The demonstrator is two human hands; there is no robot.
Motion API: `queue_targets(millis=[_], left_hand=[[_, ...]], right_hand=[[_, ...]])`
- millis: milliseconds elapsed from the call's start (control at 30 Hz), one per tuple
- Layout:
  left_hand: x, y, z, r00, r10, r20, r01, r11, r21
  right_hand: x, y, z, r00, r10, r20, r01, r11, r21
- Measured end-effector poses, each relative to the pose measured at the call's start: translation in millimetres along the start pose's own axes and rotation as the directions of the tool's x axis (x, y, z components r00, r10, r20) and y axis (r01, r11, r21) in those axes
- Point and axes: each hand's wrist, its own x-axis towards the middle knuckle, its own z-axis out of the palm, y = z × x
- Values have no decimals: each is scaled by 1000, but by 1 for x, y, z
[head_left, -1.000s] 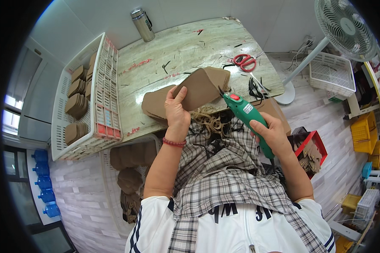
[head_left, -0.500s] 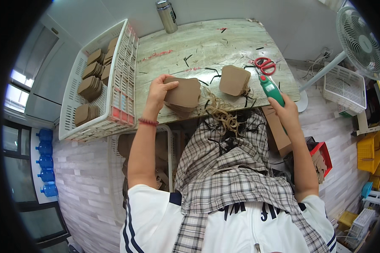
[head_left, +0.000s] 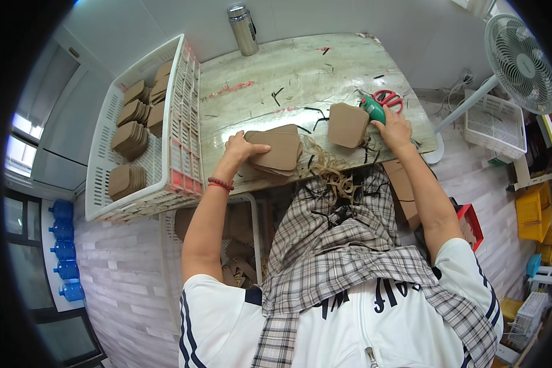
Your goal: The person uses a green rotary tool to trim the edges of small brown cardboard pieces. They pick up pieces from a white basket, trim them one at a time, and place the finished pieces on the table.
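Observation:
My left hand grips the near-left edge of a loose stack of brown rounded-square cardboard pieces, thumb on top. The pieces are fanned out on the table's front edge. To the right sits a neater stack of the same pieces. My right hand is closed around the rear of a green hand-held tool, its tip pointing away from me. The tool lies low by the table, beside red-handled scissors; its lower part is hidden by my hand.
A white slatted crate with several cardboard stacks stands at the left of the worktable. Tan and black scraps hang over the front edge onto my plaid apron. A steel flask stands at the back, a fan at the right.
My right hand has moved away from me and left, lowering the green tool beside the scissors and the right stack. My left hand has shifted slightly on the now more fanned left stack.

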Motion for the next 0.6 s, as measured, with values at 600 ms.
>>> queue_targets(millis=[600], left_hand=[[-50,-9,24,944,-63,-323,-80,909,-409]], right_hand=[[-23,-203,-29,737,-172,654,-616,227,754]])
